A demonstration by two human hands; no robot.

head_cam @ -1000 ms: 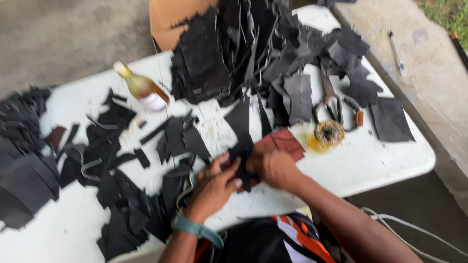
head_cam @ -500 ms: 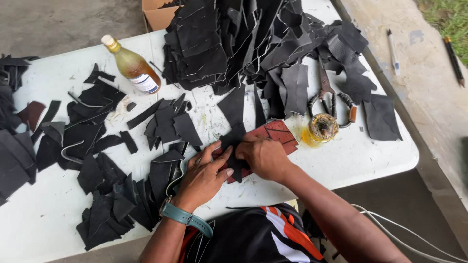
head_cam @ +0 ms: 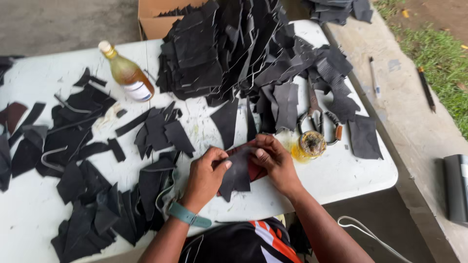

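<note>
While a large heap of black pieces [head_cam: 243, 48] awaits, the left hand [head_cam: 204, 176] and right hand [head_cam: 274, 163] both pinch one black piece [head_cam: 237, 173] over a dark red piece [head_cam: 254, 170].

Both arms are bare, no sleeves in sight. The left hand [head_cam: 204, 176] has a teal wristband [head_cam: 187, 215] right at the wrist; the right hand [head_cam: 274, 163] wears nothing. Lower down there's black clothing [head_cam: 243, 243] with orange and white stripes.
</note>
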